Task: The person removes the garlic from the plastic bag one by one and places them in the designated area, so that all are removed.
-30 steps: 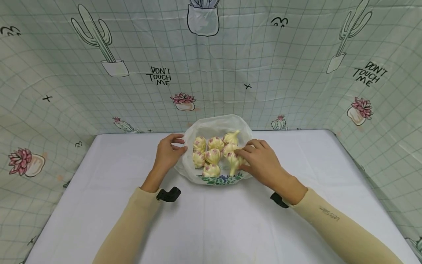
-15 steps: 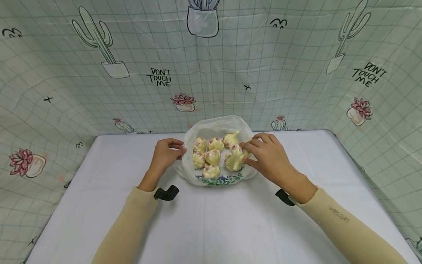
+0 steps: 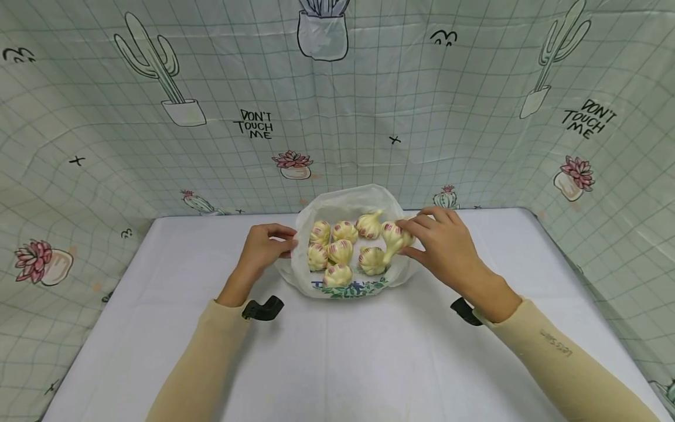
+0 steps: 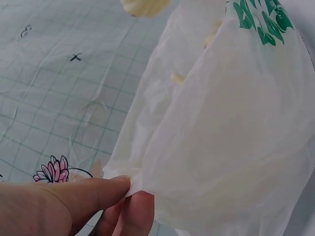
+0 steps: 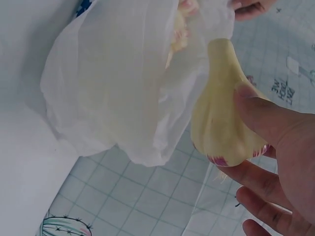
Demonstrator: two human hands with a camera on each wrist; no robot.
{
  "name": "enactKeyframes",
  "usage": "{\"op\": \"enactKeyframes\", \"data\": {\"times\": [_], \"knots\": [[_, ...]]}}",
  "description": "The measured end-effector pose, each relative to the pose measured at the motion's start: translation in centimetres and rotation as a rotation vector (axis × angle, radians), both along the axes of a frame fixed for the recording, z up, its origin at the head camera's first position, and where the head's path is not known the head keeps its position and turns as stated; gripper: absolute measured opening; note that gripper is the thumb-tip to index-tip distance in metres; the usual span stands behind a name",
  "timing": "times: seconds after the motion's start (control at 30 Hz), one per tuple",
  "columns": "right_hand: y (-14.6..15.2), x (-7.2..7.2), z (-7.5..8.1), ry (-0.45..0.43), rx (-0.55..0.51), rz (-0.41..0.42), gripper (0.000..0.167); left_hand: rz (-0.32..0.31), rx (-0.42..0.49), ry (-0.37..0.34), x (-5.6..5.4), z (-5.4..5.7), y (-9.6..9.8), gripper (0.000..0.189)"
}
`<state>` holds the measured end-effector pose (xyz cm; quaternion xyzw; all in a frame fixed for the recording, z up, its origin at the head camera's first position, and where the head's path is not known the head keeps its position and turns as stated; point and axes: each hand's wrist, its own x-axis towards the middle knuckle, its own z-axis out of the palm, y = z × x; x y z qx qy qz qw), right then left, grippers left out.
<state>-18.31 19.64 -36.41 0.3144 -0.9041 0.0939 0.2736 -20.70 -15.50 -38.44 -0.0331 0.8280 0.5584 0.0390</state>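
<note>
A white plastic bag [image 3: 345, 196] with a green leaf print stands wide at its mouth, and several garlic bulbs [image 3: 340, 251] lie inside it. My left hand [image 3: 266, 246] pinches the bag's left rim between thumb and fingers, as the left wrist view shows close up. Over the bag's right edge, my right hand [image 3: 443, 243] grips one garlic bulb [image 5: 221, 108] with its thumb on one side and fingers on the other. That bulb is pale yellow with purple streaks, raised above the rim. Its neck points toward the bag in the head view.
A white-covered table [image 3: 337, 363] lies under the bag. Behind it hangs a grid-patterned cloth [image 3: 337, 117] printed with cacti and lettering, which also runs along both sides. Black wrist straps [image 3: 263, 308] show at both sleeves.
The right hand has lifted a garlic bulb from among the others and carried it right, to the bag's edge. The left hand stays at the left rim, with only a slight shift.
</note>
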Motion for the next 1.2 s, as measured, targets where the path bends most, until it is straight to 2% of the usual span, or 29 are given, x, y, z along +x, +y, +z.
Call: {"op": "enactKeyframes", "data": {"times": [0.27, 0.77, 1.2], "knots": [[1.2, -0.1, 0.2, 0.002, -0.022, -0.029, 0.054, -0.044, -0.007, 0.038, 0.1, -0.3, -0.1, 0.028], [4.7, -1.0, 0.6, 0.044, -0.012, -0.066, 0.056, -0.028, -0.026, 0.042, 0.2, -0.4, -0.2, 0.025], [8.6, -1.9, -0.5, 0.066, 0.050, -0.088, 0.058, -0.024, -0.021, 0.039, 0.4, -0.4, -0.2, 0.025]]}}
